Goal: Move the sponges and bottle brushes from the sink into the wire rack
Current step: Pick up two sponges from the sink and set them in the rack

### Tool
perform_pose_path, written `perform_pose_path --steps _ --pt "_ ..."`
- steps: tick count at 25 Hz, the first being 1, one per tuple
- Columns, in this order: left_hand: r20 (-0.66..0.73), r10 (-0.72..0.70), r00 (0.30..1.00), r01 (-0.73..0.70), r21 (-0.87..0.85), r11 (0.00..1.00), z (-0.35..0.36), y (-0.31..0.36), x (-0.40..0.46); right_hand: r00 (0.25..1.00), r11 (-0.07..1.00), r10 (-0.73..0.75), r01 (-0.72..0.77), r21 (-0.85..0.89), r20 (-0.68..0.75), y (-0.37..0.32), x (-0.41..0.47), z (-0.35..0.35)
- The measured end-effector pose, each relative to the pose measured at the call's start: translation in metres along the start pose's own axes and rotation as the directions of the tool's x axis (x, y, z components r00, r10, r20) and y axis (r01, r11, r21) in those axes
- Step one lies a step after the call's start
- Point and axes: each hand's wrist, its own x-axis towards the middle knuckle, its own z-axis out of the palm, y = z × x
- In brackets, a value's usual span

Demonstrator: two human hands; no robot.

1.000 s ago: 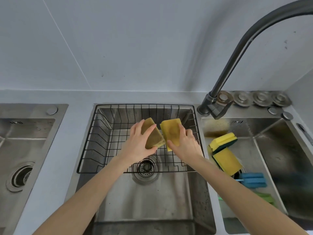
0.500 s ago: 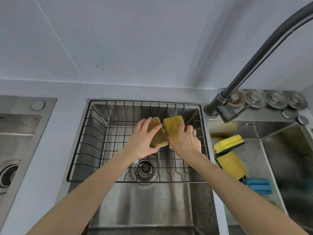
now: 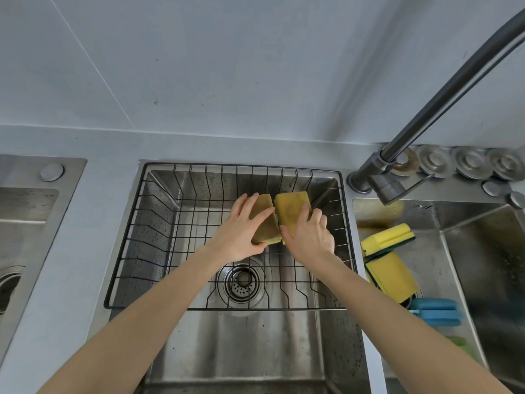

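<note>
Wire rack (image 3: 136,223) left half free; faucet (image 3: 443,103) overhangs right sink (image 3: 483,251).

we see a brushed steel sink (image 3: 241,351), dull-shiny and spotted with water drops. the wire rack (image 3: 159,223) is thin dark metal with a matt coat. the two worn sponges (image 3: 289,211) look porous, stained foam; the yellow sponges (image 3: 389,268) beside are brighter foam on a dark scouring layer. the faucet (image 3: 426,120) is matt grey metal, the wall (image 3: 227,66) smooth and matt.
</note>
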Motion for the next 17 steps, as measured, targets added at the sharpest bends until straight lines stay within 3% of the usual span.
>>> perform_pose_path --steps 7,13,17 --pt "-0.009 0.02 1.0 -0.02 0.008 1.0 -0.001 -0.004 -0.003 0.981 0.977 -0.185 0.19 -0.099 0.057 0.008 -0.012 0.0" --pt "0.015 -0.21 0.978 0.205 -0.283 0.937 0.001 -0.001 -0.021 0.958 0.936 -0.284 0.287 -0.204 0.044 0.015 -0.012 0.0" --pt "-0.009 -0.162 0.987 0.152 -0.294 0.944 0.005 0.007 -0.02 0.963 0.944 -0.271 0.269 -0.193 0.018 0.019 -0.01 0.0"
